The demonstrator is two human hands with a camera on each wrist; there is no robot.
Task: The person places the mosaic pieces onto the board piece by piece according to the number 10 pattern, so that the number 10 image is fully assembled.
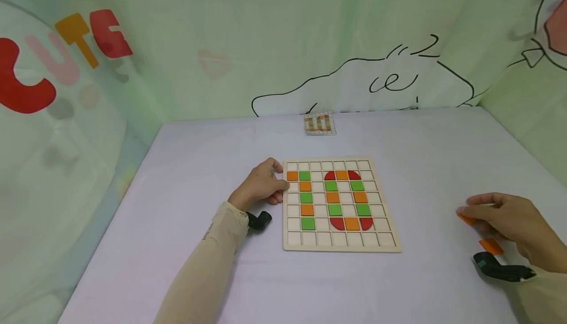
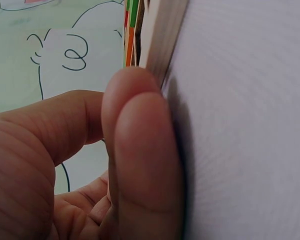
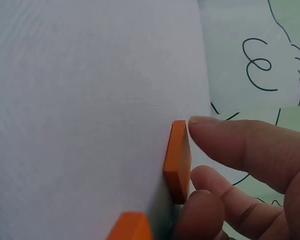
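Note:
A square wooden grid board (image 1: 337, 252) lies flat on the white table, with orange, green and red tiles in its cells. My left hand (image 1: 261, 182) holds the board's left edge, the thumb over the rim; in the left wrist view its fingertips (image 2: 145, 135) press against the side. Far to the right of the board, my right hand (image 1: 509, 215) pinches an orange square tile (image 3: 177, 155) low over the table, fingertips at its ends. Another orange tile (image 1: 491, 246) lies under that hand, towards the wrist.
A small card (image 1: 320, 123) printed with a coloured grid pattern lies behind the board, near the back of the table. A printed cloth wall (image 1: 283, 43) borders the table (image 1: 221, 146) behind. Black camera mounts (image 1: 502, 267) sit on both wrists.

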